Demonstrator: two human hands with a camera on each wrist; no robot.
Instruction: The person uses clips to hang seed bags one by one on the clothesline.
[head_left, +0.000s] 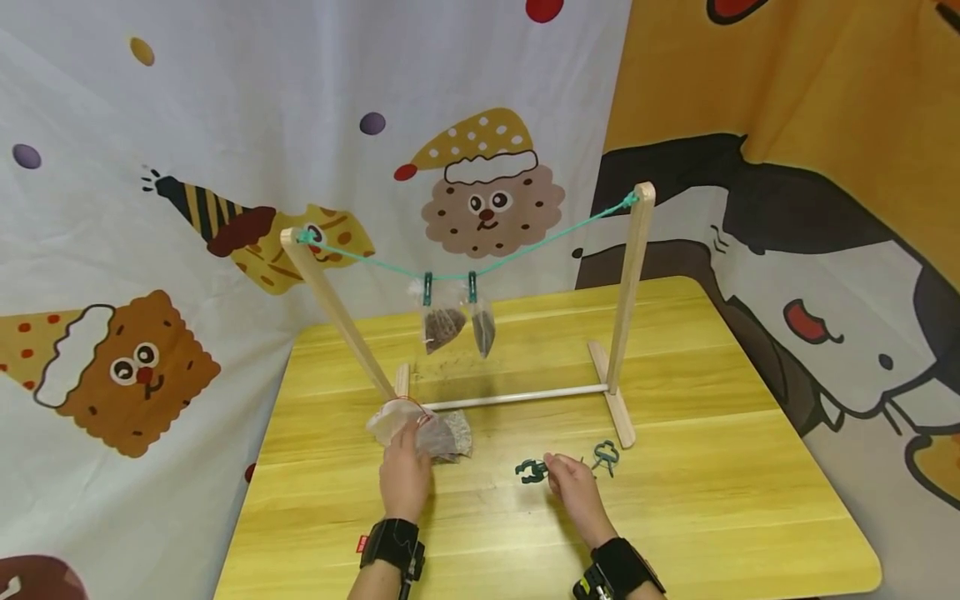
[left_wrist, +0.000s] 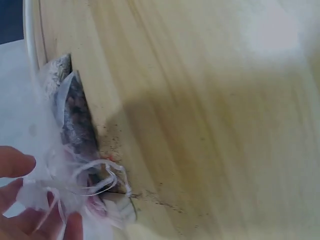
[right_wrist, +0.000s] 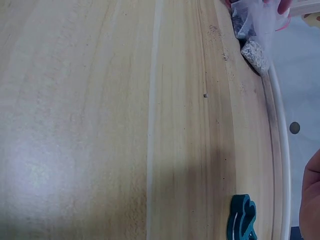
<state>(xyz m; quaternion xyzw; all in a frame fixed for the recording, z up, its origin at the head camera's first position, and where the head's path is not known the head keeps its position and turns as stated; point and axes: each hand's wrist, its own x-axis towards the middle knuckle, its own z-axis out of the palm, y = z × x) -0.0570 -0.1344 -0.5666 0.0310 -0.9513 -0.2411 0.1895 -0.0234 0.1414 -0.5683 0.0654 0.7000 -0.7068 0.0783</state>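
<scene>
In the head view my left hand (head_left: 405,479) is at a small pile of see-through drawstring bags (head_left: 399,418) by the stand's left foot. Its thumb and fingers are around the gathered white mesh and cords of one drawstring bag (left_wrist: 75,187). One bag beside it has dark contents (left_wrist: 80,117), and another has pale, grainy contents (right_wrist: 255,55). To the right, my right hand (head_left: 581,496) pinches a dark green plastic clip (head_left: 532,472) by its end, the clip's prongs pointing left. Another green clip (head_left: 606,456) lies just beyond this hand.
A wooden stand with two posts (head_left: 632,292) and a white crossbar (head_left: 517,397) stands on the table. A sagging teal string (head_left: 555,240) joins the post tops. Two clipped bags (head_left: 444,325) of dark contents hang from it. Printed curtains (head_left: 285,108) line the back.
</scene>
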